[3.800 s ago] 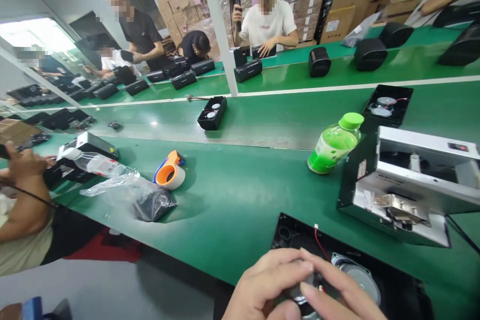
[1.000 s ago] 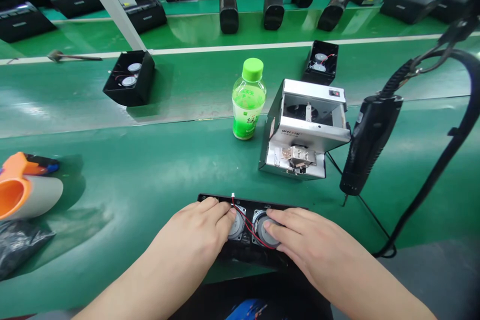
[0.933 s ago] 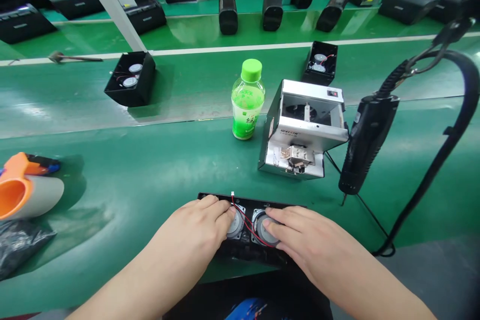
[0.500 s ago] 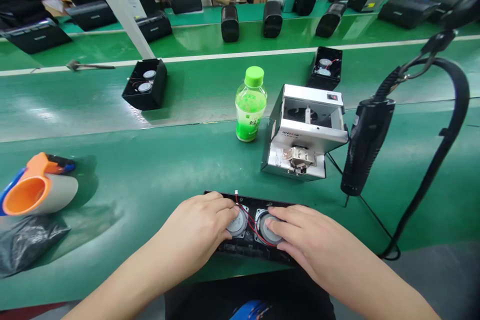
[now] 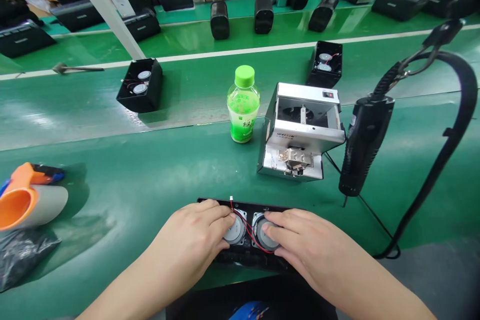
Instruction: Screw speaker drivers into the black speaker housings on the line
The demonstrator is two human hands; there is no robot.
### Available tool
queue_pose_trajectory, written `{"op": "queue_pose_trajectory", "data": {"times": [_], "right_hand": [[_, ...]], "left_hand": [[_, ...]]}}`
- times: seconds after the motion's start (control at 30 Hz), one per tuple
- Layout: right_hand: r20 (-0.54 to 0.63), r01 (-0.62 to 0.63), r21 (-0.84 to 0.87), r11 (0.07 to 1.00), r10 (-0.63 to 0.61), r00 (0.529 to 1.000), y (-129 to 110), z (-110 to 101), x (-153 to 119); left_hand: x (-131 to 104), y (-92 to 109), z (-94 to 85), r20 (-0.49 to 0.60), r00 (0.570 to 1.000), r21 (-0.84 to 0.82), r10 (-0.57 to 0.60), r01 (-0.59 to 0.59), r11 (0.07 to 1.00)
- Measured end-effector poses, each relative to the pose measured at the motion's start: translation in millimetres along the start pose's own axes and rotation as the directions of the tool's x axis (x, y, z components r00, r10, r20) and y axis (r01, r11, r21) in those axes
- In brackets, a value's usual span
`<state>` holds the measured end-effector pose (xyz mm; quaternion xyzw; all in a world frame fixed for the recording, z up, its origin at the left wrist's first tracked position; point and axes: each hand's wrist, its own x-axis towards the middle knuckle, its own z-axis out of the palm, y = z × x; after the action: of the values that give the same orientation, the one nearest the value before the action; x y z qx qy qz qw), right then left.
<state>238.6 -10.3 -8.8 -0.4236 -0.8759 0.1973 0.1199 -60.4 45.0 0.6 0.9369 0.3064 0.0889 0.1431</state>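
Note:
A long black speaker housing lies at the near edge of the green bench, its inner side facing up. Two round grey speaker drivers sit side by side in it. My left hand has its fingers curled around the left driver. On the right driver, my right hand grips the rim with thumb and fingers, covering its right part. Red and black wires run across between the drivers, and a small white plug sticks up past the housing's far edge.
Beyond the housing stand a silver screw feeder and a green-capped bottle. A black electric screwdriver hangs at right. A tape dispenser lies left. Speaker boxes stand on the line; people work across it.
The view has shifted slightly, so most things sit a little further left. Both hands stay on the same drivers, with hardly any change in grip.

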Motion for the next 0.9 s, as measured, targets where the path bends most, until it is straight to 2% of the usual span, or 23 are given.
{"op": "queue_pose_trajectory", "data": {"times": [0.37,0.7,0.9], "right_hand": [[0.025,-0.006,0.011,1.0,0.006,1.0,1,4,-1],[0.155,0.005,0.039,0.999,-0.011,0.988,6,-7,9],[0.14,0.042,-0.028,0.999,-0.038,0.989,6,-4,4]], "left_hand": [[0,1,-0.4,-0.016,1.0,0.02,-0.004,0.004,1.0],[0,6,1.8,-0.008,0.999,-0.005,-0.035,0.035,0.999],[-2,9,0.0,0.014,0.997,-0.005,-0.07,0.07,0.998]]}}
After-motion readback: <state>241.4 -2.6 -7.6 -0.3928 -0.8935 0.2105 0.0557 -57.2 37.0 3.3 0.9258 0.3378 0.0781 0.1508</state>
